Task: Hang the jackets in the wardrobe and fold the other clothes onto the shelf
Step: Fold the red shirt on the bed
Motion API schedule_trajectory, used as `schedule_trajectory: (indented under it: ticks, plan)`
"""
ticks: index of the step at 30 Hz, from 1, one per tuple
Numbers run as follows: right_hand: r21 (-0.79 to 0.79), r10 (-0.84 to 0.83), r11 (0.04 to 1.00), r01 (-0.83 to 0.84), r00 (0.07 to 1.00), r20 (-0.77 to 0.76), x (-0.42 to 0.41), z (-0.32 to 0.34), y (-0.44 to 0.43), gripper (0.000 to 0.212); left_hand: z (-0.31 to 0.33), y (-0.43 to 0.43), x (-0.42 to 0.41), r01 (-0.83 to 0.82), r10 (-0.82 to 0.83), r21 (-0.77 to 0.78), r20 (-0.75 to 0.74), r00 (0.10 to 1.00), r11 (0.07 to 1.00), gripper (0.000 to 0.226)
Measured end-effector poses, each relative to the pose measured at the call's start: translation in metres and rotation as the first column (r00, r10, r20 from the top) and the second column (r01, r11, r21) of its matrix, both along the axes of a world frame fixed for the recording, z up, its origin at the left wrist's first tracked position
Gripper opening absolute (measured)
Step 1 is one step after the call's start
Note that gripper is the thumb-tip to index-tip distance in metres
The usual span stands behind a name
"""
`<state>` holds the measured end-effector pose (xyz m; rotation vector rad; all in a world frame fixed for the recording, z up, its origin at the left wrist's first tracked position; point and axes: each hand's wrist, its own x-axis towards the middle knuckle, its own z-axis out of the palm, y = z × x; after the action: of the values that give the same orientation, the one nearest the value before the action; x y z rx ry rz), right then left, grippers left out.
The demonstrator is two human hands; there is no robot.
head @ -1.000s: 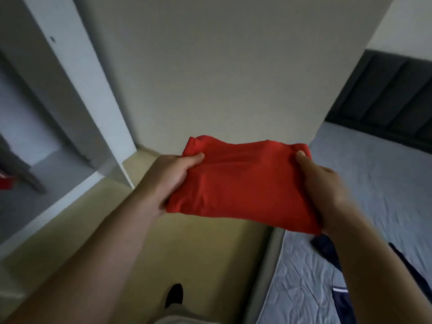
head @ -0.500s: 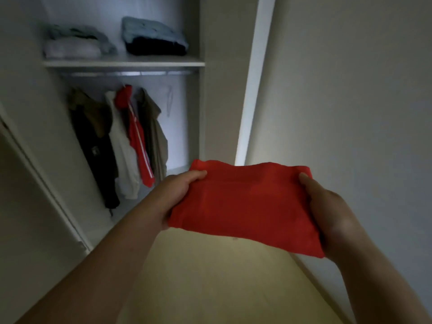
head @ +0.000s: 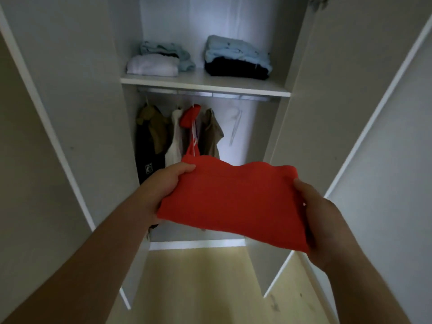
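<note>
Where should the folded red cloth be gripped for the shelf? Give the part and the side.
Grip the red cloth by its two short ends, one hand from each side, thumb on top, as the left hand and right hand do now. It is a wide, limp, flat fold; support at both ends should keep it from opening.

Dim room, cool glow on the wardrobe back panel [head: 233, 127], soft focus, wide-angle bowing at edges

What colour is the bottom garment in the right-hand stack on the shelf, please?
The bottom garment is black or very dark, under light blue clothes; head view.
</note>
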<state>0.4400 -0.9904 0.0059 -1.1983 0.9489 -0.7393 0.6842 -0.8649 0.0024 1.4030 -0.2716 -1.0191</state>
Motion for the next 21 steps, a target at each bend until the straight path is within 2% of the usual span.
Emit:
schedule_trajectory:
  ticks: [5,10,13,17,21]
  plan:
    - [-0.105,0.152,0.984,-0.147,0.988,0.041,0.071,0.011,-0.096,0.021,0.013,-0.064,0.055,-0.089,0.089,-0.027,-0.004,0.996,0.996,0.036]
    - [-0.183,0.273,0.949,-0.256,0.959,0.072,0.145,0.039,-0.188,0.016,0.045,-0.124,0.106,-0.194,0.2,-0.056,0.145,0.969,0.979,0.042]
    - [-0.218,0.306,0.934,-0.281,0.948,0.088,0.195,0.056,-0.23,0.022,0.059,-0.153,0.139,-0.276,0.301,-0.161,0.158,0.941,0.948,0.035]
    - [-0.28,0.338,0.915,-0.289,0.93,0.144,0.262,0.072,-0.267,0.044,0.073,-0.188,0.187,-0.376,0.446,-0.301,0.213,0.869,0.876,0.026]
    - [-0.357,0.355,0.893,-0.274,0.916,0.188,0.333,0.083,-0.301,0.046,0.087,-0.219,0.249,-0.4,0.515,-0.375,0.29,0.807,0.836,0.022]
